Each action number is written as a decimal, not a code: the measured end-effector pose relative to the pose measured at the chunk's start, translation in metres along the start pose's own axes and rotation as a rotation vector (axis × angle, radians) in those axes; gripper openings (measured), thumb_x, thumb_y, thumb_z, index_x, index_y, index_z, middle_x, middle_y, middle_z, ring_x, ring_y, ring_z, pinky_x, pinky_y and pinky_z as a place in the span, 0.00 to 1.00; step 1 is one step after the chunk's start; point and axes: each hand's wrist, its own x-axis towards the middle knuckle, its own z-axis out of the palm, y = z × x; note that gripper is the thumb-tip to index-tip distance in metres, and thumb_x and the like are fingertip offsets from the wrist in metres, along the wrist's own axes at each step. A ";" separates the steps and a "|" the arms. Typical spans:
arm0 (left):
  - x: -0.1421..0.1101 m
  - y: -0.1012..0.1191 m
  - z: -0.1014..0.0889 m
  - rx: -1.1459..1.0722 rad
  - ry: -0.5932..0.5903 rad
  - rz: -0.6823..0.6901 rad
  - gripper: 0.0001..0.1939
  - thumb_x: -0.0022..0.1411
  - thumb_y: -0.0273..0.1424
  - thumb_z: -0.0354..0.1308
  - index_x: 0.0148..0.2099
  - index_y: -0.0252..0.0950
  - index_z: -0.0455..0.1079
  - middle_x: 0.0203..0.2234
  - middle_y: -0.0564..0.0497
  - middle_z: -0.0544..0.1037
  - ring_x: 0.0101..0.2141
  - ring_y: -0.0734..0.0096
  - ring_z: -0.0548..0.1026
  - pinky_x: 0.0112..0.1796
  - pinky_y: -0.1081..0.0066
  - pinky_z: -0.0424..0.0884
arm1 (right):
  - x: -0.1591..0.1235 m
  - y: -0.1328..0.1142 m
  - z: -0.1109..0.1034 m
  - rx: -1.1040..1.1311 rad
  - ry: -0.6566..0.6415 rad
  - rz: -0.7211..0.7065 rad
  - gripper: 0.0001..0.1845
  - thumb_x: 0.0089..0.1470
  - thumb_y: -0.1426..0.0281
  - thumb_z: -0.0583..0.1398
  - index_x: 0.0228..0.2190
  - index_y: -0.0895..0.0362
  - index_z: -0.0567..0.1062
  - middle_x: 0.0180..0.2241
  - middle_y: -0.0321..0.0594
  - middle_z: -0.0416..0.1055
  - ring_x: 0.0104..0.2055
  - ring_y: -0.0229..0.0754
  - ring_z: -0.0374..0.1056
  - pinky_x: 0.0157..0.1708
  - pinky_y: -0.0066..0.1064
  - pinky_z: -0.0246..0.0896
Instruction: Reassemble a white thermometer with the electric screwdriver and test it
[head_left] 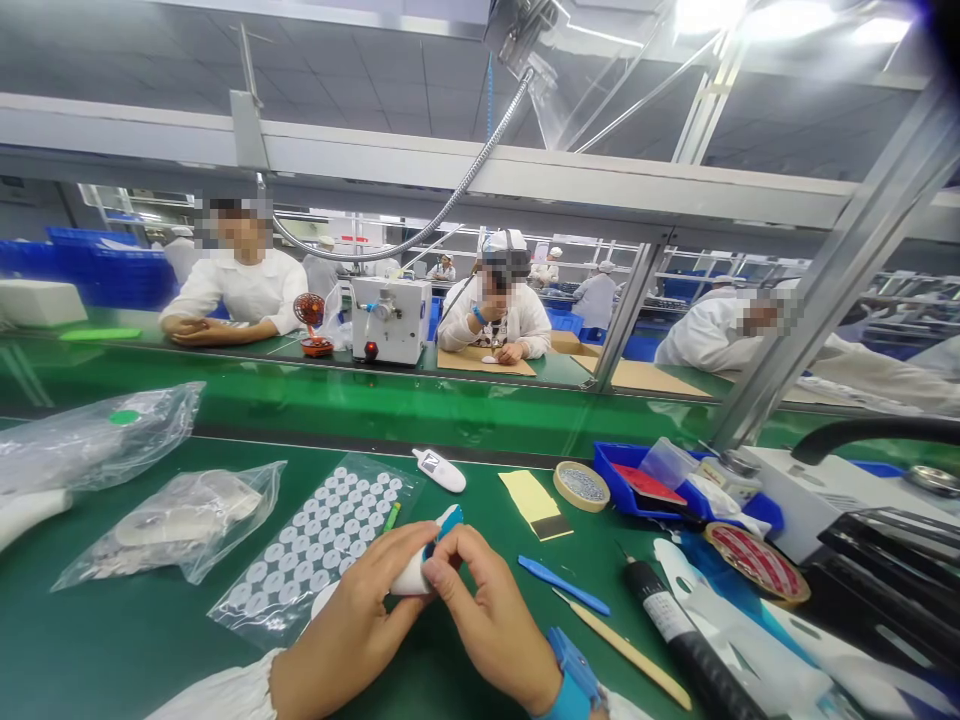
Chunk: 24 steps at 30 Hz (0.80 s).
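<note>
My left hand [352, 625] is wrapped round a small white device [417, 572] with a blue tip [450, 520], held just above the green table. My right hand [487, 615] pinches the device near its blue end with thumb and fingers pressed together. A blue strap [574, 680] circles my right wrist. A sheet of round white stickers [322, 530] in clear plastic lies just left of my hands. A second white device [439, 468] rests on the table beyond them.
Clear bags [180, 520] lie to the left. A yellow card [534, 500], tape roll [581, 485], blue tweezers [562, 585], wooden stick [622, 648], black-tipped tool [675, 625] and blue tray [645, 490] sit to the right. Several people in white work across the green conveyor [375, 400].
</note>
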 end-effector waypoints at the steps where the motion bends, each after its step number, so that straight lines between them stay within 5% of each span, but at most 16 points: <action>1: 0.000 0.000 -0.001 -0.013 0.006 -0.014 0.22 0.59 0.26 0.51 0.55 0.43 0.60 0.51 0.49 0.68 0.52 0.65 0.65 0.52 0.64 0.64 | 0.001 0.002 -0.001 -0.002 0.022 0.001 0.16 0.58 0.60 0.49 0.25 0.59 0.62 0.27 0.36 0.60 0.31 0.33 0.57 0.33 0.23 0.54; 6: 0.003 0.004 -0.005 -0.089 0.068 -0.109 0.20 0.58 0.34 0.54 0.54 0.47 0.61 0.52 0.53 0.68 0.52 0.65 0.65 0.50 0.68 0.66 | 0.009 0.019 -0.012 -0.087 0.166 0.024 0.19 0.59 0.58 0.45 0.25 0.59 0.59 0.23 0.34 0.54 0.27 0.32 0.52 0.27 0.22 0.52; 12: -0.001 0.005 -0.007 -0.141 0.079 -0.151 0.19 0.56 0.35 0.56 0.51 0.47 0.65 0.49 0.53 0.70 0.51 0.64 0.67 0.50 0.68 0.66 | 0.018 0.040 -0.020 -0.332 0.295 -0.061 0.17 0.59 0.62 0.46 0.23 0.59 0.60 0.25 0.39 0.58 0.30 0.37 0.52 0.30 0.29 0.48; 24: -0.033 0.011 -0.021 -0.428 0.187 -0.368 0.21 0.51 0.40 0.60 0.49 0.47 0.68 0.51 0.52 0.68 0.50 0.56 0.67 0.40 0.72 0.73 | 0.029 0.078 -0.066 -0.519 0.534 -0.043 0.21 0.57 0.57 0.49 0.21 0.61 0.61 0.23 0.36 0.57 0.28 0.34 0.52 0.31 0.27 0.48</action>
